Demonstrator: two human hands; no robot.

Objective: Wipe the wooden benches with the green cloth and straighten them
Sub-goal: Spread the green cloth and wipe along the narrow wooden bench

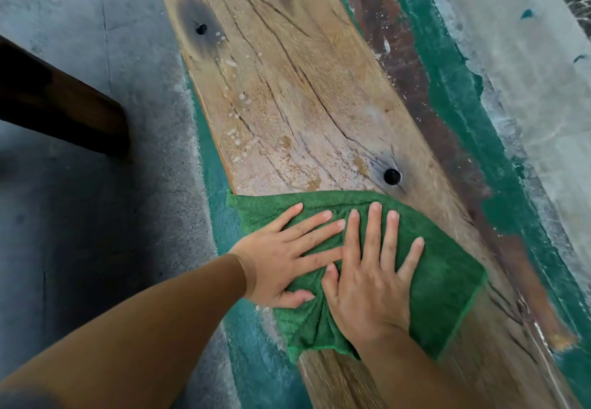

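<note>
While the green cloth lies spread and bunched across the near part of the wooden table, both hands press it flat. Left hand and right hand rest side by side, each grip wide with fingers splayed, grasping nothing. 2 dark holes mark the cracked plank. Green-painted floor borders it; another dark table sits far left.

grey concrete floor with green painted strip.
</note>
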